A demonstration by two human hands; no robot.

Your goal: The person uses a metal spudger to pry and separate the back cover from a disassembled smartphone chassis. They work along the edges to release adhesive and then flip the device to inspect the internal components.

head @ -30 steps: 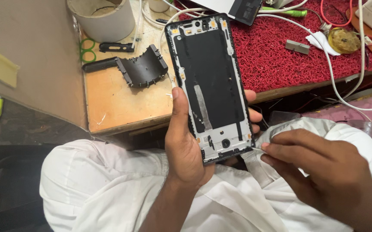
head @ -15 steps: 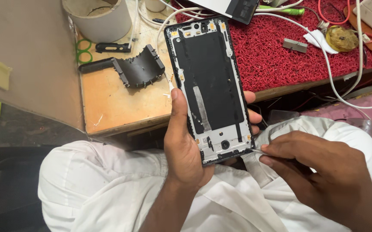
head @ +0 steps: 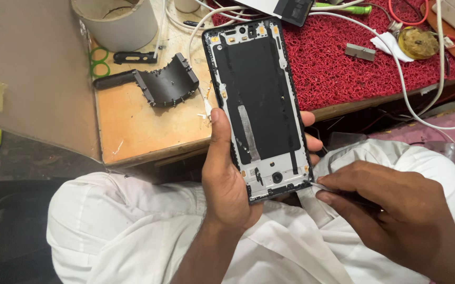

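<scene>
My left hand (head: pixel 227 179) grips an opened phone frame (head: pixel 259 105), a black and silver shell with its inner side facing me, held upright over my lap. My right hand (head: pixel 390 210) pinches a thin metal tool (head: pixel 319 184) whose tip touches the frame's lower right corner. The rest of the tool is hidden under my fingers.
A curved black plastic cover (head: pixel 167 81) lies on the wooden bench (head: pixel 133 126). A red mat (head: pixel 343 68) holds small parts, white cables (head: pixel 411 105) and a brass-coloured tin (head: pixel 417 42). A white cup (head: pixel 119 21) stands at the back. My white clothing fills the lap.
My right hand has slid left and up slightly, bringing the tool tip against the frame's lower right corner. The left hand keeps the frame almost still.
</scene>
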